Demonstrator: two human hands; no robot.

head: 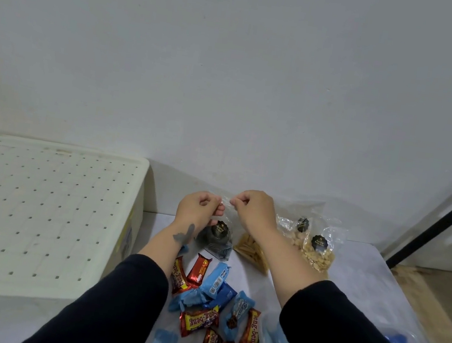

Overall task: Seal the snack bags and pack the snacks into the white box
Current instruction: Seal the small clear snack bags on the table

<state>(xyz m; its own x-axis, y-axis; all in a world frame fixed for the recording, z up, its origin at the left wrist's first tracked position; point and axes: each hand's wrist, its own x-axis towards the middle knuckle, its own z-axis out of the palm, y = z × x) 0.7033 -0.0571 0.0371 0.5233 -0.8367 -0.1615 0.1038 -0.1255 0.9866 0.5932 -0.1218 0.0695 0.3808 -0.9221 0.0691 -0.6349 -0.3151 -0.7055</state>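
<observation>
- Head view: left hand [201,208] and right hand [254,208] both pinch the top of a clear snack bag [217,235] with curled fingers.
- White box [38,217] sits left on the bench [354,279].

Head camera, single view

One wide-angle view from the person's head, facing forward and slightly down at a table [363,278] against a wall [233,70]. Wall fills the upper half; both forearms enter from the bottom edge, close to the lens
</observation>
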